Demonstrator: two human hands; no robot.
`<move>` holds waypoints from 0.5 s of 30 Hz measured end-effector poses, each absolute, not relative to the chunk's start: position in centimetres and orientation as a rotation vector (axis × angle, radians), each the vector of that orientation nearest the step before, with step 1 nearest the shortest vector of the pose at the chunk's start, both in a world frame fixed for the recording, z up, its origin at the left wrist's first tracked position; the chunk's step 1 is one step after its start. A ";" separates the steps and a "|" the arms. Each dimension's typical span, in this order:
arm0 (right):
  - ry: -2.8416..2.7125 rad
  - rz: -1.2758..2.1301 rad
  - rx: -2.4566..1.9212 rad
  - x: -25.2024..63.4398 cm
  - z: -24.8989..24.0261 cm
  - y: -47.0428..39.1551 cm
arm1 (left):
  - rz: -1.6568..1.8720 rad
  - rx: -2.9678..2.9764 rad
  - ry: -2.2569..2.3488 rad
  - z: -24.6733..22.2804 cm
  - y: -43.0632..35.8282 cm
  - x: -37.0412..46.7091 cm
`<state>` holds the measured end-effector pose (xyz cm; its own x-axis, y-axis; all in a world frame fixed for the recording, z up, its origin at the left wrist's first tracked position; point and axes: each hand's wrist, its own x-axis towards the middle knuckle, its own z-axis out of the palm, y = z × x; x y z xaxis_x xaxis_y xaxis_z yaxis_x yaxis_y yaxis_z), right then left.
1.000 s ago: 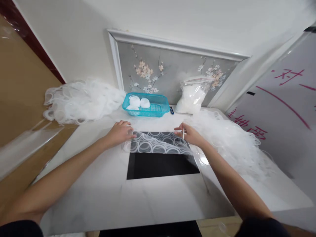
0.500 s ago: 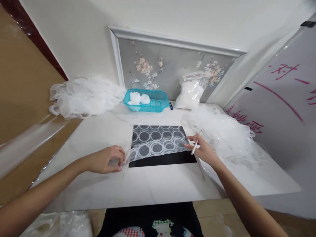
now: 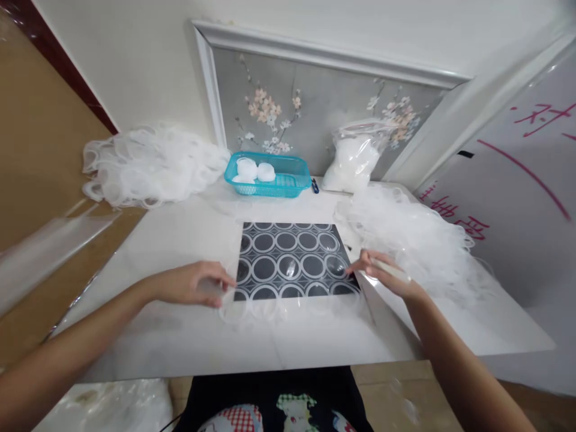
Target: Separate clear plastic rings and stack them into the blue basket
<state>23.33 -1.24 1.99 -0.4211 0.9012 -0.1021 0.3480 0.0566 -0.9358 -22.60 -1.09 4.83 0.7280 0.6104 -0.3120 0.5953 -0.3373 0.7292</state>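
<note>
A transparent film with rows of white rings (image 3: pixel 288 264) covers a black rectangular sheet (image 3: pixel 282 227) on the white table. The film's near edge reaches past the sheet onto the table. My left hand (image 3: pixel 193 284) is at the left side of the film, thumb and fingers apart, fingertips at its edge. In my right hand (image 3: pixel 382 271) a slim white pen-like tool (image 3: pixel 390 270) lies across the palm. That hand's index finger touches the film's right edge. Whether the left fingertips press on the film is hard to tell.
Heaps of white ring strips lie at the left (image 3: pixel 153 168) and right (image 3: pixel 405 234). Behind stand a blue basket (image 3: pixel 292 185) holding white round pieces and a clear bag (image 3: pixel 353 161) of white material. A small dark blue tool (image 3: pixel 315 185) lies between them.
The film, bunched across the sheet's middle before, now lies spread flat toward me over the whole sheet. My left fingers have opened, and the pen-like tool has tipped back in my right hand.
</note>
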 end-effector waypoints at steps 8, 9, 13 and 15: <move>-1.773 0.481 -2.041 15.9 0.2 15.3 | 0.604 1.834 1.900 2.2 14.2 -20.9; -1.771 0.462 -2.054 15.0 0.1 16.7 | 0.626 1.814 1.904 2.1 15.5 -20.6; -1.809 0.410 -2.028 13.5 -0.2 18.1 | 0.703 1.721 1.819 1.5 17.0 -19.8; -1.849 0.390 -1.988 13.9 -0.3 17.2 | 0.766 1.671 1.742 1.5 16.2 -19.8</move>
<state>13.92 17.25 -0.25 0.0880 0.9941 0.0641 0.8837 -0.0482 -0.4656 -19.84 16.21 1.54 -0.0276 0.9992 -0.0305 0.6527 0.0412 0.7565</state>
